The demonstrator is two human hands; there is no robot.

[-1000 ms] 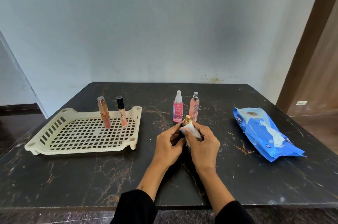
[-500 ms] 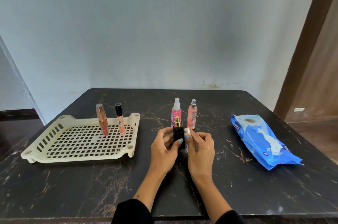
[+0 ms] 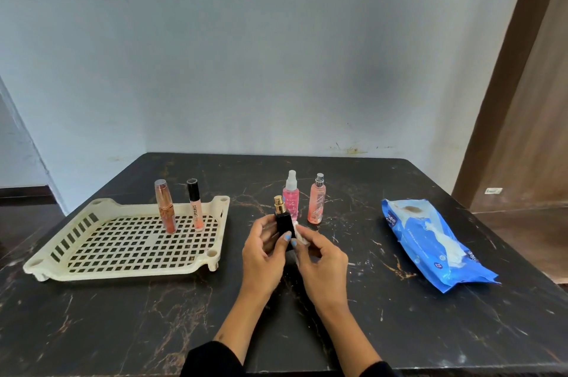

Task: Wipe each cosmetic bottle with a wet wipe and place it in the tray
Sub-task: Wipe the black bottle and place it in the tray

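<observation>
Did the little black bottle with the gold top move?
Yes. The small black bottle with the gold cap has come up out of the hands: its cap now overlaps the standing pink spray bottle behind, instead of sitting below it.

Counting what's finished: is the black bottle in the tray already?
No. The black bottle is held upright in the left hand above the table, right of the tray, with the wipe beside it.

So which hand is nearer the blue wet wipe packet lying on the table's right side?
Right. The right hand holds a white wipe at centre, with bare tabletop between it and the blue wet wipe packet; the left hand sits farther left, gripping the black bottle.
</observation>
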